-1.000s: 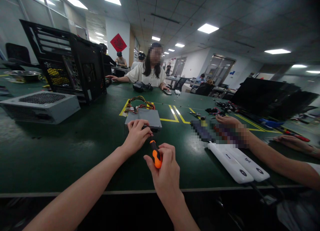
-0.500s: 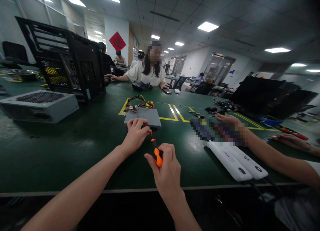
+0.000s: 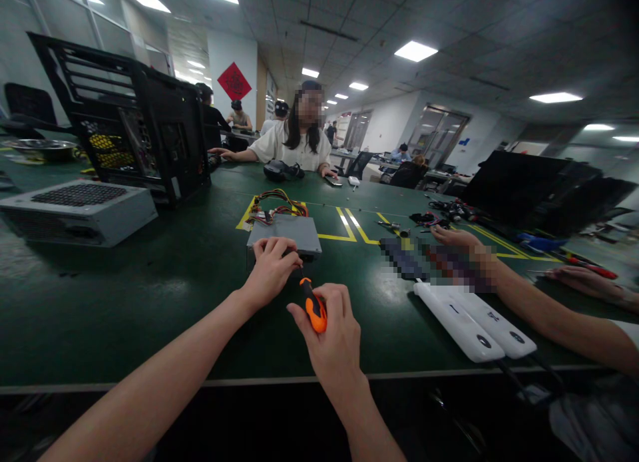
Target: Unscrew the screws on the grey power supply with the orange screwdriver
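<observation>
A grey metal power supply unit [image 3: 294, 228] lies on the green table in front of me, with a bundle of coloured cables [image 3: 282, 202] at its far side. My left hand [image 3: 272, 272] is at its near edge, fingers bent and closed around the screwdriver's tip. What lies between those fingertips is hidden. In my right hand [image 3: 335, 335] is an orange and black screwdriver [image 3: 314, 309], its shaft pointing away from me at the unit's near face. The right thumb stands a little off the handle.
Left stand an open black computer case [image 3: 174, 136] and a second power supply unit [image 3: 84, 212]. Two white devices [image 3: 459, 322] lie to the right, beside a co-worker's arm [image 3: 539, 309]. Tools and cables [image 3: 444, 212] lie beyond. Another person [image 3: 299, 142] sits opposite.
The screwdriver's handle has turned slightly in my right hand, whose fingers have shifted a little. My left hand and the power supply unit stay in place.
</observation>
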The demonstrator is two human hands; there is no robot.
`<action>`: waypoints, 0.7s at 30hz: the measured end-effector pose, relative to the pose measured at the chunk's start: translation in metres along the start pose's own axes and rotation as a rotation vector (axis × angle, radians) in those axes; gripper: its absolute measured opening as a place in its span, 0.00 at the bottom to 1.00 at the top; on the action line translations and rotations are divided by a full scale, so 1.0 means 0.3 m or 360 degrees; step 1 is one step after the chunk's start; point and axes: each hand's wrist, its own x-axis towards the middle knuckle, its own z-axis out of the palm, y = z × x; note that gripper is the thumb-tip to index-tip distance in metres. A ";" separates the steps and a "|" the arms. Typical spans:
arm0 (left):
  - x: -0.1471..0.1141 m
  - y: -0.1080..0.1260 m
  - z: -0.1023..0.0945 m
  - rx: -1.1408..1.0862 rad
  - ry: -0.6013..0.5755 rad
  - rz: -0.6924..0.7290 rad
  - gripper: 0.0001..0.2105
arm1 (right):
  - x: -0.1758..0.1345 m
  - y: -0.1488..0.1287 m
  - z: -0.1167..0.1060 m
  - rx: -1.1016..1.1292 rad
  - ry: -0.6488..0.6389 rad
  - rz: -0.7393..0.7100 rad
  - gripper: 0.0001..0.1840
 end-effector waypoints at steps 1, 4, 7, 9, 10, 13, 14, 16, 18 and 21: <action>0.001 -0.001 0.000 0.0001 -0.0005 0.0005 0.06 | -0.003 -0.002 -0.006 0.0053 -0.0022 -0.0036 0.12; 0.003 -0.004 0.000 0.0002 -0.0016 0.0013 0.06 | -0.014 0.001 -0.017 0.0135 -0.0047 -0.0251 0.16; 0.002 -0.007 0.000 -0.0002 0.0000 0.0005 0.06 | -0.019 0.009 -0.012 0.0115 0.0060 -0.0356 0.15; 0.001 -0.009 0.000 -0.0004 0.0010 0.0004 0.07 | -0.015 0.013 -0.005 0.0057 0.0139 -0.0292 0.09; 0.001 -0.009 0.001 -0.0001 0.0013 -0.0001 0.07 | -0.011 0.013 -0.003 0.0013 0.0163 -0.0239 0.06; 0.002 -0.013 0.003 0.0023 0.0013 -0.0032 0.07 | 0.001 0.010 -0.006 -0.0117 0.0167 -0.0078 0.06; 0.003 -0.014 0.004 0.0032 0.0013 -0.0041 0.07 | 0.004 0.009 -0.009 -0.0135 0.0138 -0.0046 0.07; 0.005 -0.015 0.005 0.0045 0.0021 -0.0052 0.07 | 0.008 0.009 -0.017 -0.0125 0.0057 -0.0020 0.10; 0.007 -0.017 0.007 0.0046 0.0027 -0.0053 0.07 | 0.009 0.011 -0.024 -0.0085 -0.0003 -0.0011 0.11; 0.008 -0.017 0.008 0.0042 0.0036 -0.0069 0.06 | 0.009 0.018 -0.033 -0.0043 0.0014 0.0014 0.12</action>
